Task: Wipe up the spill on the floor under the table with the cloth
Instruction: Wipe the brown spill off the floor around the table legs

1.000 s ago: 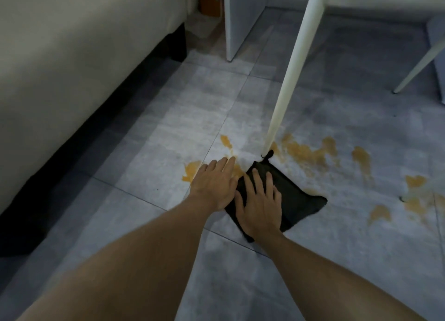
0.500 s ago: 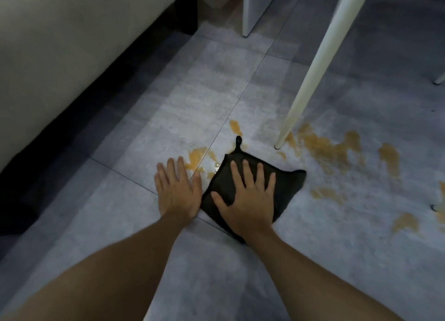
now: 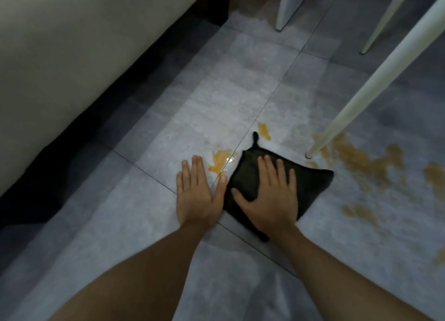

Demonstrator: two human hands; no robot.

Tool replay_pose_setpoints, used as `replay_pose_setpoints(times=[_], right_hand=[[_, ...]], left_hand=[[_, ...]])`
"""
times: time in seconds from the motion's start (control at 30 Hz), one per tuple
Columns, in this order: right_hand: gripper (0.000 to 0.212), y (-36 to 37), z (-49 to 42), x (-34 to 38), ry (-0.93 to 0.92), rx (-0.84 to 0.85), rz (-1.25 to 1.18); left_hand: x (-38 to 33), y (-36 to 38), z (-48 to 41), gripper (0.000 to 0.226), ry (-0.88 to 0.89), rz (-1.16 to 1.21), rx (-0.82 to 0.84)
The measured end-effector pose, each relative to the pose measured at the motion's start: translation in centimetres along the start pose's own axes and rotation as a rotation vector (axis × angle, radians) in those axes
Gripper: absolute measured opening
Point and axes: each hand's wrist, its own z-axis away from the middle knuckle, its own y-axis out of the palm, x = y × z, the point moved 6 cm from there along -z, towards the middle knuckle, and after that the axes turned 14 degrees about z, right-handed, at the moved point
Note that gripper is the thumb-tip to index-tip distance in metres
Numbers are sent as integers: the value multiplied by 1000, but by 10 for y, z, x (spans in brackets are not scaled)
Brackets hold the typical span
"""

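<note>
A black cloth (image 3: 310, 183) with a small hanging loop lies flat on the grey tiled floor. My right hand (image 3: 269, 198) presses down on it, palm flat and fingers spread. My left hand (image 3: 197, 195) rests flat on the bare tile just left of the cloth and holds nothing. An orange puddle (image 3: 219, 163) sits just beyond my left fingertips, touching the cloth's left corner. A smaller orange spot (image 3: 263, 130) lies beside the loop. A wide orange smear (image 3: 361, 161) spreads to the right around the white table leg (image 3: 356, 99).
A pale sofa or bed (image 3: 72, 55) with a dark gap beneath runs along the left. A white panel (image 3: 286, 5) stands at the back. A second thin white leg (image 3: 382, 22) is at the top right. More orange patches (image 3: 361, 212) lie right of the cloth.
The cloth under my right hand has slid left, away from the table leg's foot. My left hand has drawn back off the orange puddle onto bare tile.
</note>
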Motion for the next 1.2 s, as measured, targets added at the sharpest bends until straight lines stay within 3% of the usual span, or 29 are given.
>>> replay_pose_setpoints(times=[0.17, 0.3, 0.4, 0.53, 0.63, 0.77, 0.87, 1.07, 1.2], right_hand=[[107, 9, -88, 4, 222, 142, 62], [94, 14, -88, 84, -82, 155, 69], [88, 9, -50, 78, -229, 99, 5], [92, 12, -63, 41, -118, 116, 70], [95, 17, -91, 56, 25, 161, 98], [87, 12, -69, 77, -90, 121, 90], [85, 11, -48, 49, -142, 89, 64], [99, 15, -106, 17, 75, 163, 108], [85, 6, -56, 58, -167, 89, 47]], left_hand=[[-3, 0, -3, 91, -10, 0, -14], [-2, -4, -2, 95, -12, 113, -32], [0, -5, -3, 99, -31, 147, -43], [-1, -3, -4, 99, -15, 70, -6], [-2, -1, -5, 97, -1, 28, 14], [-4, -3, -4, 88, 17, 73, -29], [-3, -1, -5, 88, 10, 32, 10], [-2, 1, -5, 85, 11, -13, 26], [-4, -3, -4, 90, 18, 71, -1]])
